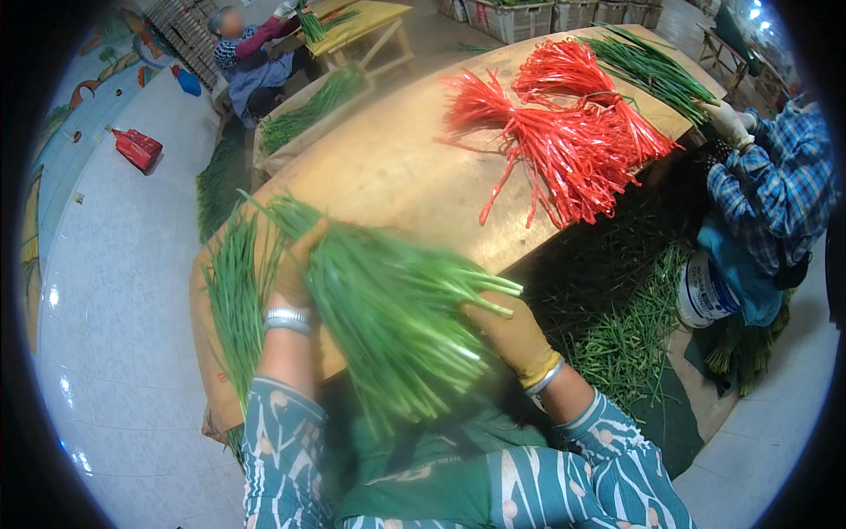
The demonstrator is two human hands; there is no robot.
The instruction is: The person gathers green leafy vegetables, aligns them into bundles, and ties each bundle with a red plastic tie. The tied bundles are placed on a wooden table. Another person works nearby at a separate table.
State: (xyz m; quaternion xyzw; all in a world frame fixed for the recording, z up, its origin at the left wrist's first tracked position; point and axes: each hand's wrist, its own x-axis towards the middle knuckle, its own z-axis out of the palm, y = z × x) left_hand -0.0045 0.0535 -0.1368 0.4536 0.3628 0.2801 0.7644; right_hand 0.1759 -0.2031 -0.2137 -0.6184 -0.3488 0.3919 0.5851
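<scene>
A large bunch of long green chives [390, 311] fans out between my hands, its pale stem ends towards my lap and to the right. My left hand [297, 264], in a tan glove, grips the leafy side near the table edge. With the yellow-cuffed right glove, my right hand [512, 334] holds the stem ends at the right; a few stalks stick out over its fingers. Motion blurs part of the bunch. Beside my left wrist, more chives [231, 284] lie along the left end of the wooden table [396, 165].
Two bundles of red plastic ties [562, 139] lie on the table, with chives [651, 73] beyond them, touched by a gloved co-worker [760, 178]. A white bucket [704, 291] stands by cut greens [621, 330] on the floor. Another person [254, 66] works at a yellow table [363, 23].
</scene>
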